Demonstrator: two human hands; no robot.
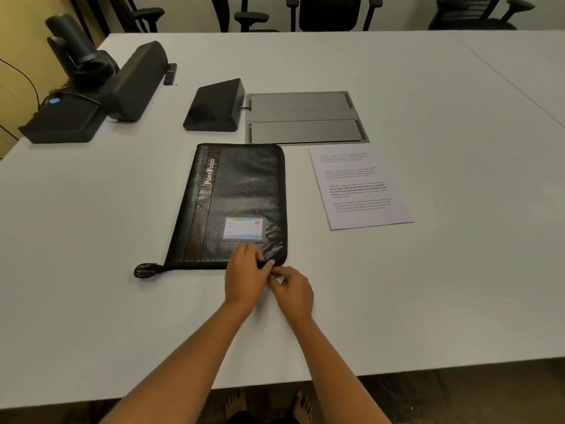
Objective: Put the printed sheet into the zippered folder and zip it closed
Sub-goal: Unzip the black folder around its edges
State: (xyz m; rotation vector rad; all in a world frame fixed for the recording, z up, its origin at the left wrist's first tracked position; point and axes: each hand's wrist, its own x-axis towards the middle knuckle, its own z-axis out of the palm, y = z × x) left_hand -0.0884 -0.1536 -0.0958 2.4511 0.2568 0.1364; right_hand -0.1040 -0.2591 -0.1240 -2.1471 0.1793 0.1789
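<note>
Left forearm and right forearm come in bare from the bottom edge and meet at the near right corner of the folder. Big white table takes up pretty much everything, with black office chairs lined up behind its far side. The black folder lies flat in the middle with its cover shut and "PortFolio" printed along a brown strip on its left. Just beyond it there's a gray hatch panel set into the tabletop, with a black wedge-shaped gadget beside that. The printed sheet is out on the table just right of the folder, apart from it, text side up. Left hand lies on the folder's corner with the thumb hooked round the edge. Right hand is right up against it, fingertips pinched at that same edge. The zip pull itself is too small to make out. Small stuff: a label card in a clear pocket on the cover, and a little black strap sticking out at the near left corner.
</note>
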